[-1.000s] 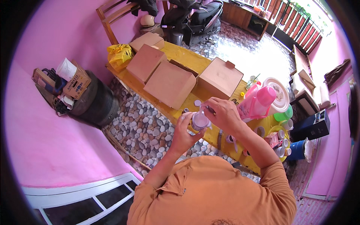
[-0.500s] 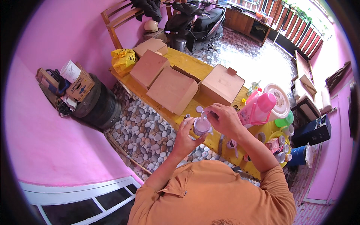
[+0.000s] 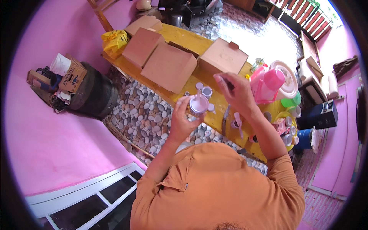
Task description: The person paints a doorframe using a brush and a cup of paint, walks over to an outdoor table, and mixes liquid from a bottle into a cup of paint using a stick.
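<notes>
My left hand is closed round a small cup of lilac liquid, tipped toward me above the table edge. A pale stirring stick stands in it, leaning on the rim. My right hand hovers to the right of the cup, apart from the stick; its fingers are curled with a gap to the thumb, and nothing shows in them. Just behind the cup are another small lilac container and a round lid. A knife and a pale spatula lie on the table below my right forearm.
Brown cardboard boxes and a yellow plastic bag occupy the far left of the yellow table. At the right stand a pink jug, a white round lid and several small jars. A dark drum stands left.
My right hand has let go of the stirring stick and moved up and right. The cup stays in my left hand, now slightly lower left relative to the table things. The view has shifted.
</notes>
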`<move>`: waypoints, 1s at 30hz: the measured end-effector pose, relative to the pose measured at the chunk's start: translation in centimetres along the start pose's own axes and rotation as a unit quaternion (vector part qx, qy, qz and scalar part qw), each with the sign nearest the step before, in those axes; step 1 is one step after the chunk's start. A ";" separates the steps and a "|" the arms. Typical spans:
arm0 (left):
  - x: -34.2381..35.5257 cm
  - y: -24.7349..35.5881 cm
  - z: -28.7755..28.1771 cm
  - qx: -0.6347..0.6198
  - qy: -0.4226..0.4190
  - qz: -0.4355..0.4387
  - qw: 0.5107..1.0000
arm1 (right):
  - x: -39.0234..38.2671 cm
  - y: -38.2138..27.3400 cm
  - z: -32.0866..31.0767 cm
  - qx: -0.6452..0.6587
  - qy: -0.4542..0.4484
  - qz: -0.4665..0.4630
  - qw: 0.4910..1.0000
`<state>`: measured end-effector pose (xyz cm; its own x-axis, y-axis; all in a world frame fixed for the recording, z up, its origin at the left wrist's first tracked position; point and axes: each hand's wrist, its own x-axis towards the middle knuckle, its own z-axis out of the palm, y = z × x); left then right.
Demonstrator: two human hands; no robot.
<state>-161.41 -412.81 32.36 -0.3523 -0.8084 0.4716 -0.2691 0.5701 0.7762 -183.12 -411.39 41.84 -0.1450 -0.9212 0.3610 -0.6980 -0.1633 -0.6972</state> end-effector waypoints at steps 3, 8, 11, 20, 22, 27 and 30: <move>0.1 0.6 -0.8 -0.011 -0.004 -0.043 0.999 | -0.4 2.5 0.1 0.036 0.029 0.006 0.999; -0.2 -0.9 -2.1 0.013 0.027 -0.031 0.999 | -2.5 6.6 1.3 0.049 0.033 0.079 0.995; -0.5 -2.6 -3.0 0.050 0.030 -0.024 0.998 | -4.7 9.8 3.3 0.044 0.049 0.107 0.992; -1.4 -6.0 -4.9 0.022 0.042 -0.070 0.996 | -13.0 14.7 11.4 0.077 -0.036 0.213 0.973; -1.4 -6.5 -5.1 0.013 0.038 -0.072 0.997 | -14.1 15.1 13.1 0.094 -0.089 0.227 0.965; -2.1 -8.0 -5.3 0.031 0.018 -0.081 0.996 | -14.6 15.1 17.8 0.081 -0.107 0.234 0.963; -2.1 -8.7 -5.3 -0.012 0.005 -0.107 0.994 | -15.2 14.8 20.1 0.045 -0.105 0.210 0.971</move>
<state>-153.63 -416.86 26.87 -0.2807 -0.9122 0.2985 -0.3154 0.3814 0.8689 -177.14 -406.89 13.62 -0.2504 -0.9634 -0.0956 -0.5426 0.2214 -0.8103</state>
